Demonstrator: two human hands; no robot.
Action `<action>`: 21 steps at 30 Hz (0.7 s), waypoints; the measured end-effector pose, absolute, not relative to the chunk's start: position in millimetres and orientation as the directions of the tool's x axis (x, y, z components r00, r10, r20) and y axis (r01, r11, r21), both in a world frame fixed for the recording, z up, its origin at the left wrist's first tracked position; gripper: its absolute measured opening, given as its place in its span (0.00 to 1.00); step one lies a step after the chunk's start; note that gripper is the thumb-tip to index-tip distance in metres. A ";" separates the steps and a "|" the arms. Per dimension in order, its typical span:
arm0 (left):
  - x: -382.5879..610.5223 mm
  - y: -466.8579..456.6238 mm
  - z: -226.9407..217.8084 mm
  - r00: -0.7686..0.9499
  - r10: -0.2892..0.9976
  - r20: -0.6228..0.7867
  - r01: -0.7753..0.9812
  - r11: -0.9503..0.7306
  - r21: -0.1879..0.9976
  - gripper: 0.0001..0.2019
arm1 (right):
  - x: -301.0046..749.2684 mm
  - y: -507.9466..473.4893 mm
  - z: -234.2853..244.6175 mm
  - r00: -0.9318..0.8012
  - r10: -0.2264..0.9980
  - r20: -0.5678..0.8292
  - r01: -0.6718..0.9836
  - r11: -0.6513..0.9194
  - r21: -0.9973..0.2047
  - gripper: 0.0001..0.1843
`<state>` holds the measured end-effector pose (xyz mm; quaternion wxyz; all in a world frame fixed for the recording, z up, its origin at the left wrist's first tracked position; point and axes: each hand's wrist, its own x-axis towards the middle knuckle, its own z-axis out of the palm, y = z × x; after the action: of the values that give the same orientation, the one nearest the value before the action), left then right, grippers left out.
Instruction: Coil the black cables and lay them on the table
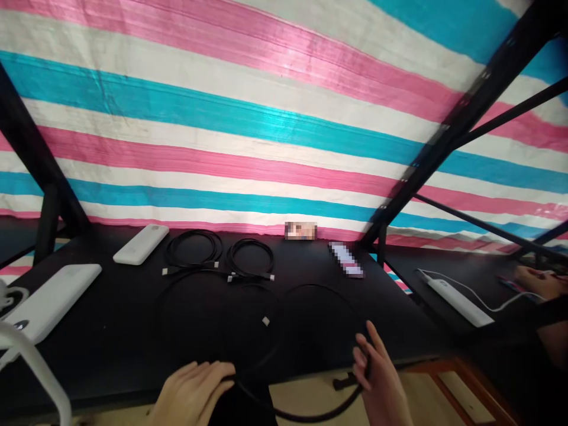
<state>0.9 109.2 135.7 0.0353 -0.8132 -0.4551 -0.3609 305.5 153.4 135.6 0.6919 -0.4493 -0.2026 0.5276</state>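
A long black cable lies in loose loops on the black table and hangs over its near edge. My left hand is at the table's front edge, fingers curled around the cable. My right hand grips another stretch of the same cable at the edge, thumb and fingers closed round it. Two coiled black cables lie side by side further back on the table.
Two white power banks lie at the left. A blurred small object lies near the back. Another person's hand rests on the neighbouring table beside a white power bank with a white cable. Black frame posts cross a striped tarp.
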 end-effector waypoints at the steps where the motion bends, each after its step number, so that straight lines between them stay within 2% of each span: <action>1: 0.6 110.4 140.0 0.307 0.698 0.647 0.772 -0.580 0.260 0.13 | 297.0 154.3 135.6 0.370 0.914 -0.167 -0.467 0.027 -0.884 0.28; 3: -2.6 112.6 145.4 0.267 0.645 0.716 0.798 -0.565 0.211 0.11 | 282.3 154.9 135.2 0.333 0.936 -0.117 -0.341 0.004 -0.940 0.31; 6: -15.1 114.6 151.7 0.171 0.566 0.806 0.850 -0.498 0.170 0.06 | 270.9 152.3 138.5 0.279 0.959 -0.042 -0.197 0.014 -0.980 0.31; 10: -37.0 112.0 170.0 -0.012 0.537 0.844 0.881 -0.393 0.263 0.02 | 271.1 139.9 157.3 0.282 0.959 0.035 -0.106 0.068 -0.992 0.27; 16: -51.0 100.1 203.4 -0.299 0.477 0.827 0.878 -0.203 0.434 0.04 | 275.9 105.7 191.8 0.280 0.960 -0.004 -0.113 0.029 -0.993 0.18; 18: -50.0 98.0 213.3 -0.324 0.447 0.833 0.878 -0.186 0.442 0.06 | 278.6 94.7 200.4 0.238 0.970 0.043 -0.056 0.058 -0.997 0.17; 21: -41.7 96.2 230.3 -0.345 0.426 0.837 0.873 -0.183 0.453 0.08 | 282.8 81.8 214.9 0.152 0.966 0.208 0.066 0.200 -0.978 0.14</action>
<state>-41.7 96.2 230.3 0.2024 -0.5355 -0.6063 -0.5520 282.8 81.8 214.9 0.5741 -0.4964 -0.5198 0.3920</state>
